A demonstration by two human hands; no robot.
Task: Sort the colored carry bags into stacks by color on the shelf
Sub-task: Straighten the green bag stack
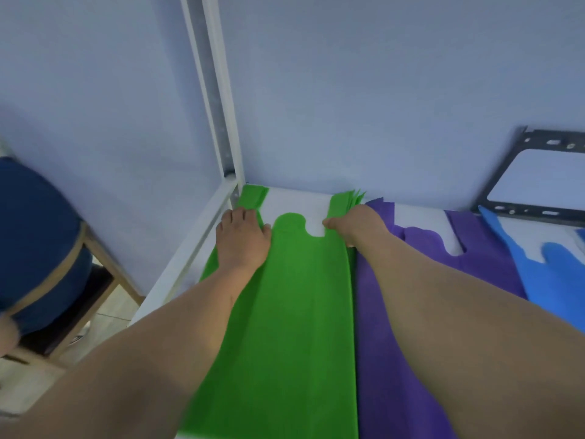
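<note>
We are pressing our left hand (242, 239), fingers spread flat, on the bright green fabric carry bag stack (285, 312) on the white shelf (297, 201). Our right hand (356, 226) is pinching its right handle strap, beside the purple bags (411, 280).

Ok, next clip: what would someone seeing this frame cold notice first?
The bright green bags dominate the middle, lying flat on the white shelf with the left hand pressed on their left side and the right hand at their right handle. Right beside them lie the purple bags, then the blue bags at the far right edge.
</note>
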